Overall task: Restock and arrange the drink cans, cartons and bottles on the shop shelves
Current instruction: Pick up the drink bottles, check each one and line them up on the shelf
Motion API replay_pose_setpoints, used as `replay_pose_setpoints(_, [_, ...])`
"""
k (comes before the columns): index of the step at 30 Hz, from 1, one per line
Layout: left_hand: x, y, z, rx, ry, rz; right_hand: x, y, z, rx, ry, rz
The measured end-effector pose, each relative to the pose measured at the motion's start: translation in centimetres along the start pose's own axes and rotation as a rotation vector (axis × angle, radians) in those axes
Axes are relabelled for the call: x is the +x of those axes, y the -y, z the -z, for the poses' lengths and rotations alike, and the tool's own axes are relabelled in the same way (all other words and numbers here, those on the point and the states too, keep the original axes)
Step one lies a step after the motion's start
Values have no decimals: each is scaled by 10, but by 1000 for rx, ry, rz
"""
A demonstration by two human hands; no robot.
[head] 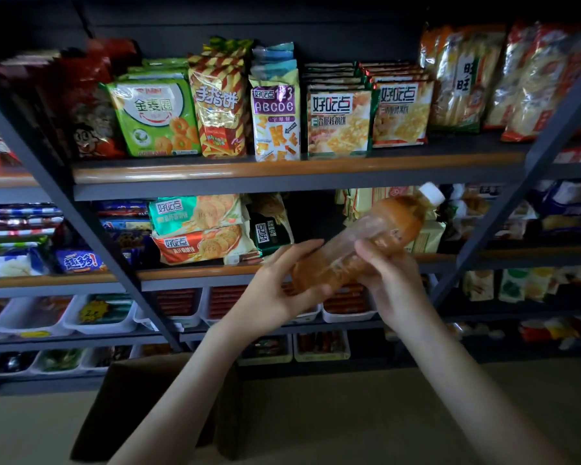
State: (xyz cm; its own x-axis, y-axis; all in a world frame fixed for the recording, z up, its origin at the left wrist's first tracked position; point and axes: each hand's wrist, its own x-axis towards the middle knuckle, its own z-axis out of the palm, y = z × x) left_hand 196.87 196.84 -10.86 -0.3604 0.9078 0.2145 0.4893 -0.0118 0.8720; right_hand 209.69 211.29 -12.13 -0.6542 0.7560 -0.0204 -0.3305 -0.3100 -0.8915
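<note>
Holding a tilted amber drink bottle (393, 223) in front of the snack shelves (282, 169), white cap (431, 193) pointing up and right. Cupping its base with the left hand (275, 290), fingers curved round the bottom; gripping its middle with the right hand (389, 280). Below the forearms, a dark cardboard box (148, 397).

One head-worn camera (wide-angle) faces forward and slightly down, close in on the shelves (282, 169).
</note>
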Motion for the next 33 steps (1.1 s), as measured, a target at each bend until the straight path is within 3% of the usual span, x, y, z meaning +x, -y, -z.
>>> replay_pose_setpoints(6, [5, -15, -3, -99, -145, -153, -2, 23, -18, 668, -33, -315])
replay_pose_setpoints(11, [11, -34, -15, 13, -297, -135, -8, 29, -27, 666, -26, -433])
replay_pose_setpoints(15, [10, -39, -10, 193, -316, -128, -7, 39, -25, 612, -14, -423])
replay_pose_setpoints(21, [38, -81, 3, 847, -327, -283, 7, 84, -37, 361, 17, -230])
replay_pose_setpoints(25, [79, -137, 13, 1091, -310, -149, 14, 126, -60, -10, 147, 12])
replay_pose_setpoints(29, [116, -185, 42, 870, -461, -180, 28, 176, -81, -268, 258, 359])
replay_pose_setpoints(33, [137, -217, 80, 677, -643, -349, 48, 225, -99, -496, 397, 649])
